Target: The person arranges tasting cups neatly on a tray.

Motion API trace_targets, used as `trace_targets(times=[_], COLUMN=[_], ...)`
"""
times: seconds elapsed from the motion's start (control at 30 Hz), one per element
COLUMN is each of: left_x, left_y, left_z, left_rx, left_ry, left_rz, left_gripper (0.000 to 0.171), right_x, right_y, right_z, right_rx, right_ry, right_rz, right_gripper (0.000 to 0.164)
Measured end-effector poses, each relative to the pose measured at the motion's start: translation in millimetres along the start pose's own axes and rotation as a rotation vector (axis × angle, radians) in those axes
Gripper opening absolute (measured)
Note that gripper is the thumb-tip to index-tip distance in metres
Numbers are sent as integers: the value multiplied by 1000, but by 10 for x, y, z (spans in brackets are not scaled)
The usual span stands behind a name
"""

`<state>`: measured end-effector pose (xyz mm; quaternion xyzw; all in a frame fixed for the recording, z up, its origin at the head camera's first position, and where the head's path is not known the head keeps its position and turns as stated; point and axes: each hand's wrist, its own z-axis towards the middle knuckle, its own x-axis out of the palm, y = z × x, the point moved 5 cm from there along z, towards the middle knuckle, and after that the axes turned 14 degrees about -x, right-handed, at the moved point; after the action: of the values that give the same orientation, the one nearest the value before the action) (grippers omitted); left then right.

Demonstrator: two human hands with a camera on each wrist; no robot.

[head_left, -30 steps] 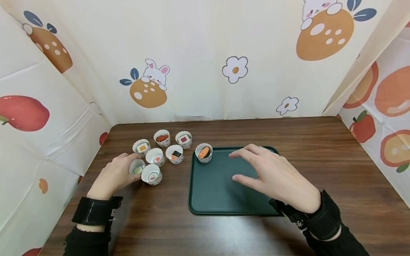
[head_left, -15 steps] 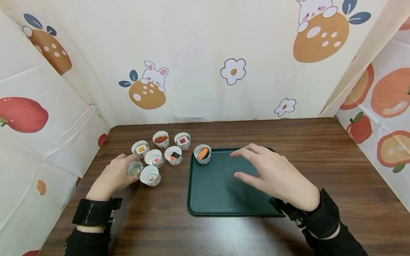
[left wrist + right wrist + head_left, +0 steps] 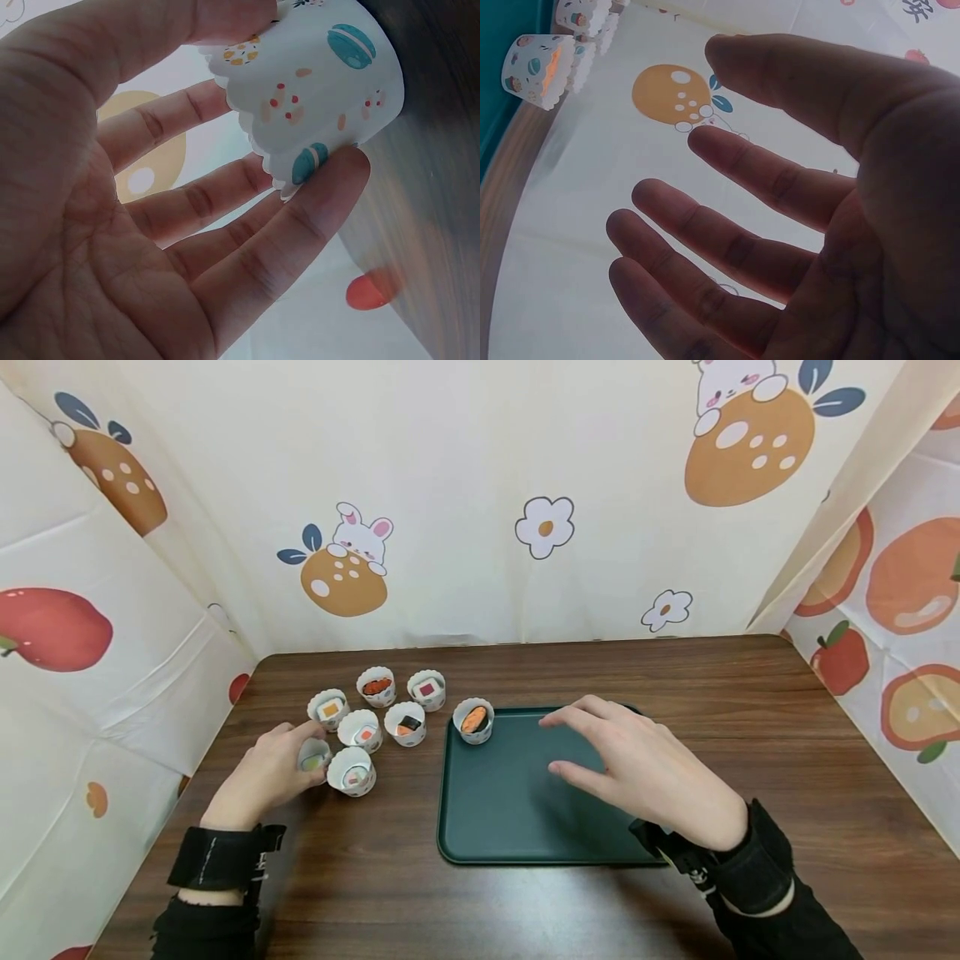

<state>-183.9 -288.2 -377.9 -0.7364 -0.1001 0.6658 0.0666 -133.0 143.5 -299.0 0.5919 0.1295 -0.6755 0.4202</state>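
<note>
My left hand pinches a small white paper cup between thumb and fingers, at the left of the table. Something pale with a green patch lies inside it. Up close in the left wrist view, this baking cup has a scalloped rim and teal macaron prints. My right hand hovers over the dark green tray, fingers apart and nothing in them. At the tray's far left corner stands another cup, holding an orange-topped sushi piece.
Several more cups with sushi pieces cluster by my left hand, among them a near one and one with dark-banded sushi. The wooden table meets a printed cloth backdrop at its far edge.
The cup in my left hand has shifted slightly left, away from its neighbours. My right hand stays in place over the tray. The head view has moved a little.
</note>
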Motion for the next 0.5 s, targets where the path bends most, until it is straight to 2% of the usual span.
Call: trace_targets(times=[0.27,0.5], left_x=[-97,-251], left_y=[40,-4], left_z=[-59,-125], left_rx=[-39,-13], left_ry=[-18,-78], left_rz=[-3,-19], left_gripper=[46,41], right_x=[-7,-24], right_y=[-12,-23], right_z=[-9,-16], right_rx=[1,8], right_ry=[5,8], right_rz=[-7,-1], right_gripper=[42,42])
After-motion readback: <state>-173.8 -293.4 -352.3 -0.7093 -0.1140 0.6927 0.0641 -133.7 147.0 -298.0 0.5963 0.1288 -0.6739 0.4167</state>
